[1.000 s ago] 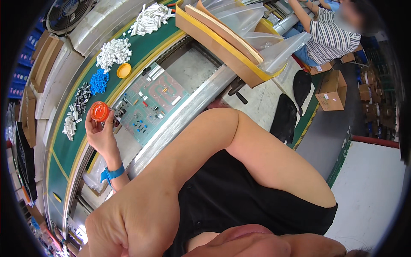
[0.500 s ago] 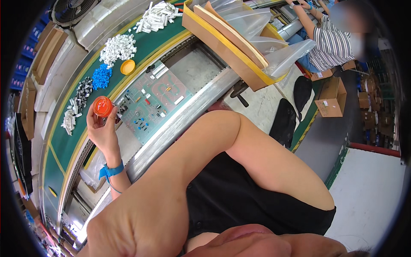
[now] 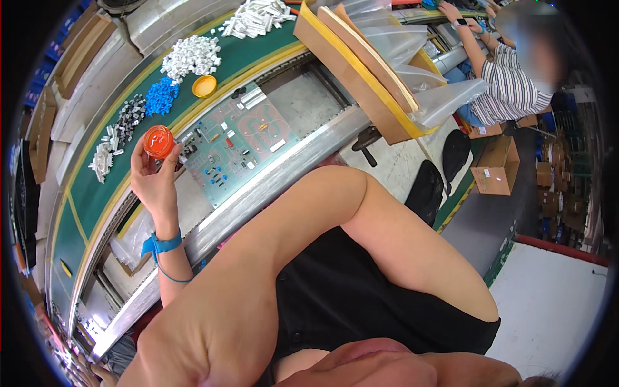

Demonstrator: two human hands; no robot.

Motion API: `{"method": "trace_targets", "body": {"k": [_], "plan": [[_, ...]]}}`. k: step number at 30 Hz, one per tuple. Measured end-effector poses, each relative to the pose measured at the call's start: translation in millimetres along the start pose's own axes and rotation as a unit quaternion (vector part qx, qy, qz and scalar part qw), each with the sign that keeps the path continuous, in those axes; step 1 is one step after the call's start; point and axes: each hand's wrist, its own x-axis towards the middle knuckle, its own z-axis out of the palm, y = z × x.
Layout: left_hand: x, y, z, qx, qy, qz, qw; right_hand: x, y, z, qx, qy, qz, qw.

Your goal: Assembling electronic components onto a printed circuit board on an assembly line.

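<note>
My left hand (image 3: 153, 187) grips a small round jar (image 3: 158, 142) of orange-red stuff between thumb and fingers, its open top facing me. A blue wrist strap (image 3: 161, 244) with a thin cord circles that wrist. Beside the jar, a green circuit board (image 3: 225, 169) with several fitted parts lies across the metal rails. A yellow round lid (image 3: 204, 86) rests on the green belt beyond. My right arm is bent across the front of me, and my right hand (image 3: 187, 355) is at the lower left, close to the camera. Its fingers are out of sight.
Along the green belt (image 3: 77, 193) lie piles of white parts (image 3: 191, 57), blue parts (image 3: 161, 97) and dark grey parts (image 3: 132, 116). A cardboard box (image 3: 348, 71) with plastic bags stands across the rail (image 3: 258, 177). At the far right, a person (image 3: 509, 90) in stripes works.
The view has shifted slightly, so the belt and board sit farther right and higher in the picture. My left hand keeps hold of the jar.
</note>
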Motion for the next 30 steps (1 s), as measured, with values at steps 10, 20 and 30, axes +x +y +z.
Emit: {"method": "trace_targets", "body": {"k": [10,20,30], "plan": [[0,-3,-1,-0.031,-0.008,0.004,0.999,6,-19,7,0.088,0.001,0.122,0.989],[-1,0,4,-0.038,-0.022,-0.010,0.999,17,-7,9,0.090,-0.041,0.094,0.991],[3,-6,0,-0.017,-0.011,-0.005,1.000,5,37,-2,-0.217,-0.125,-0.107,0.962]]}}
